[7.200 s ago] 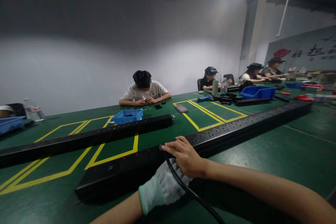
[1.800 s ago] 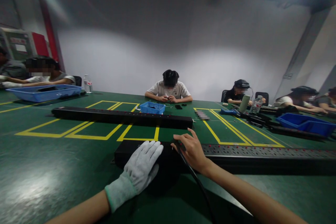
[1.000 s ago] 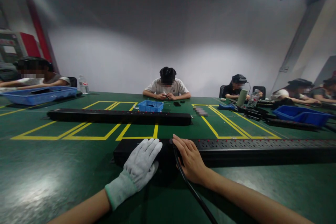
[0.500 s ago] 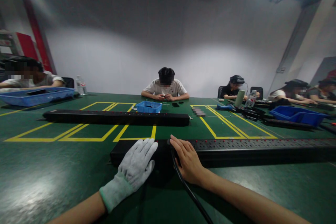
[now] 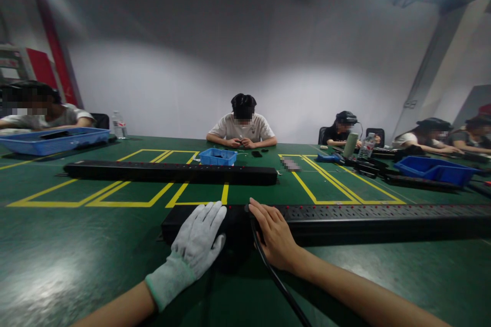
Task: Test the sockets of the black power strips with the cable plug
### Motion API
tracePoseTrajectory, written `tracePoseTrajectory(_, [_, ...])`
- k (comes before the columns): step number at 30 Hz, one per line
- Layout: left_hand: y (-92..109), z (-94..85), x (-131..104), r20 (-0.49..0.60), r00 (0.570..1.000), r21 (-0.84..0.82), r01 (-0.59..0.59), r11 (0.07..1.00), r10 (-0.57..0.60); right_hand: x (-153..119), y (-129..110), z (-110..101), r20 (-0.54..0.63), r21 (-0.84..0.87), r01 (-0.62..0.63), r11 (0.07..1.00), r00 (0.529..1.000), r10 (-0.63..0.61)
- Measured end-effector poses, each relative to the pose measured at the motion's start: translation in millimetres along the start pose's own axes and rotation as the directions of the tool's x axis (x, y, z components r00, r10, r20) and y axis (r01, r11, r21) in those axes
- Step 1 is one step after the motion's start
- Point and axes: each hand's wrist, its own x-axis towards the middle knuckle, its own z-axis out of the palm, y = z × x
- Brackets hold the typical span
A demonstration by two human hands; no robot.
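A long black power strip (image 5: 368, 222) with rows of sockets and small red dots lies across the table in front of me. My left hand (image 5: 197, 237), in a pale grey glove, rests flat on its left end, fingers stretched. My bare right hand (image 5: 274, 232) lies on the strip a little further right. Its fingers are extended, with the tips against the cable's round black end; the palm side is hidden. A black cable (image 5: 274, 276) runs from there past my right thumb towards me and out of view at the bottom.
A second black power strip (image 5: 169, 172) lies further back, near a small blue basket (image 5: 218, 156). Yellow tape (image 5: 130, 204) marks the green table (image 5: 95, 255). Blue trays (image 5: 437, 168) stand right and left (image 5: 57, 143). Several people sit around the far side.
My left hand has shifted very slightly to the left on the strip. My right hand and the cable stay in place.
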Motion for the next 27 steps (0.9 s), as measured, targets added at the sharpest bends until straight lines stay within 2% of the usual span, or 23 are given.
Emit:
tracePoseTrajectory(10, [2.6, -4.1, 3.9, -0.015, 1.000, -0.012, 0.011, 1.000, -0.011, -0.5, 0.9, 1.5, 0.001, -0.006, -0.004, 1.000, 1.000, 0.004])
tracePoseTrajectory(22, [0.0, -1.3, 2.5, 0.072, 0.997, -0.021, -0.005, 1.000, 0.007, -0.5, 0.7, 1.5, 0.000, -0.007, -0.002, 1.000, 1.000, 0.002])
tracePoseTrajectory(27, [0.0, -1.3, 2.1, 0.044, 0.999, -0.024, -0.007, 1.000, 0.008, 0.0, 0.2, 1.0, -0.020, -0.026, 0.009, 1.000, 1.000, -0.009])
